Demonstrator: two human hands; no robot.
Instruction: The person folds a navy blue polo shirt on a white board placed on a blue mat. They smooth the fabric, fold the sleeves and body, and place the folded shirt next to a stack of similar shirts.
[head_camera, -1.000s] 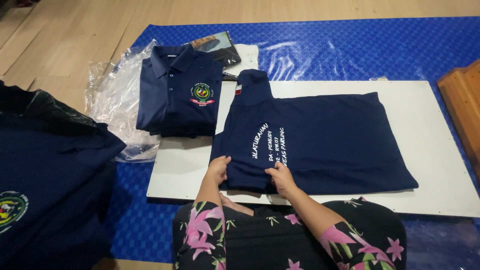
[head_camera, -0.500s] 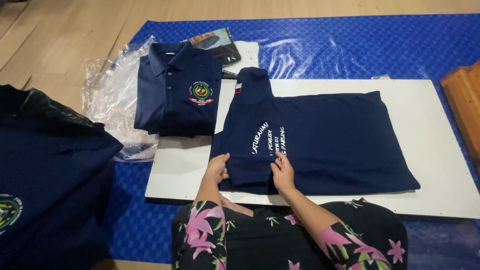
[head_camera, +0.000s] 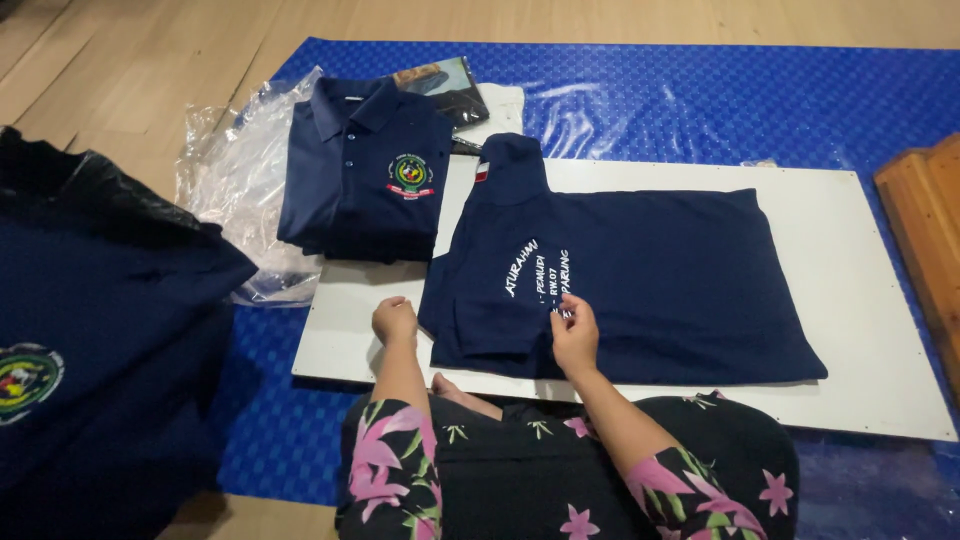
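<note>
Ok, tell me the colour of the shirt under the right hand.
Navy blue shirt with white lettering on its back, under the right hand; head view.

The dark navy cloth polo shirt looks matt and soft, with white printed letters. It lies on a smooth, flat white board. The blue floor mat is glossy plastic with an embossed pattern. The clear plastic bag is shiny and wrinkled. The floor is pale wood.
</note>
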